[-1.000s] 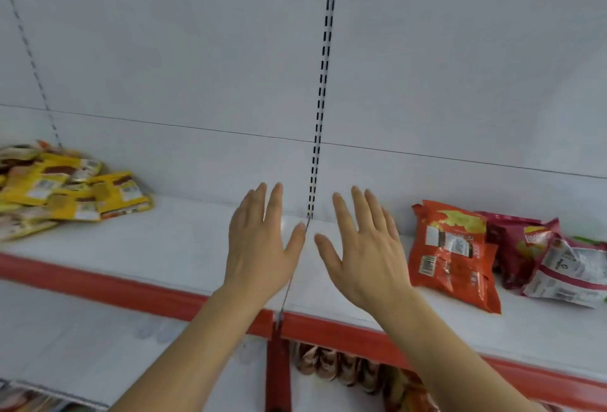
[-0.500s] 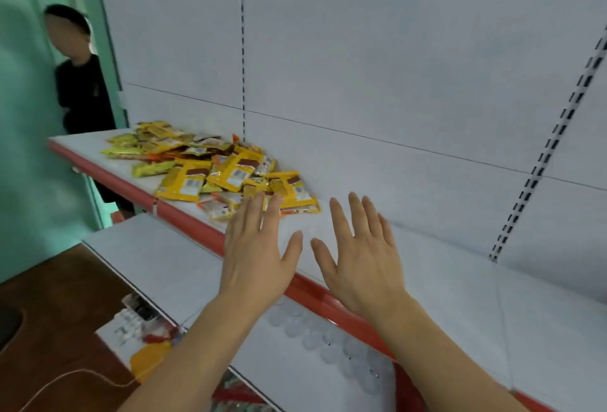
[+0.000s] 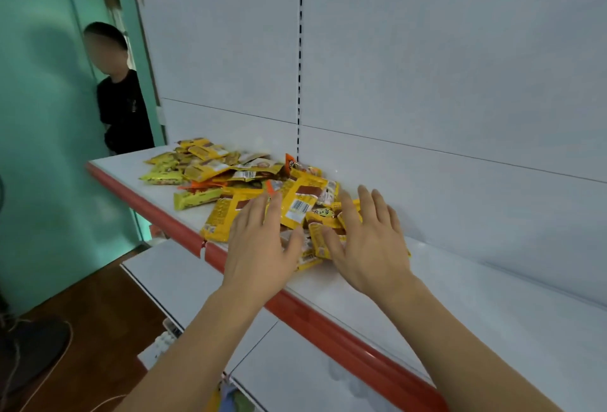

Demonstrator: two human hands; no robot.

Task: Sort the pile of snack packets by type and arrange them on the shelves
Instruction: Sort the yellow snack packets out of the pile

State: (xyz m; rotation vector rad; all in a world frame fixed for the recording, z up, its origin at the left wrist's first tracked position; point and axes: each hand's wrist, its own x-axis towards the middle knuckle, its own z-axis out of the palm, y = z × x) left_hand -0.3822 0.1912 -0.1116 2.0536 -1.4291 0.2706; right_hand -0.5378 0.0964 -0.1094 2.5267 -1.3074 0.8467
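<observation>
Both hands flat, fingers spread, gripping nothing: left hand [image 3: 259,244], right hand [image 3: 368,240] over the near end of the packet pile [image 3: 249,188] on the shelf [image 3: 410,283]. Risk: a sweep pushes loose packets past the left hand, off the red edge [image 3: 328,319].

The pile of snack packets [image 3: 249,181] crowds the left part of the shelf [image 3: 492,306], reaching from near its red front edge [image 3: 328,316] back to the white back panel [image 3: 427,83]. To the right of the pile the shelf surface lies bare. A person in black [image 3: 121,109] stands beyond the shelf's left end.
</observation>
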